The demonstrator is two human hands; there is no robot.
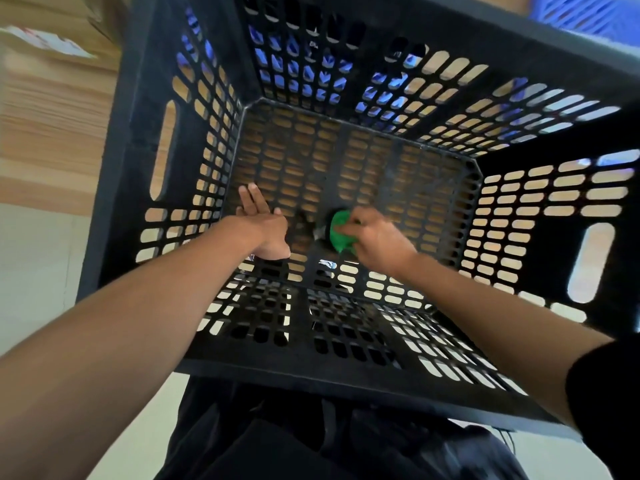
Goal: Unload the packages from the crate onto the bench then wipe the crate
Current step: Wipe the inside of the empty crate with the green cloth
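The black crate (346, 372) has no packages left in it. The right hand (377, 242) has a closed grip on a green cloth (341, 230) on the crate floor. The left hand (265, 225) lies flat and open beside it, holding nothing. The cloth could snag in the holes (there are lots), or the crate could slide if the flat hand lifts.

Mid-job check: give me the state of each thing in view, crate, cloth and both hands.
Crate: upright, no packages inside.
Cloth: green, bunched, on the crate floor.
Right hand: grips the cloth.
Left hand: fingers straight, flat by the left wall, holds nothing.
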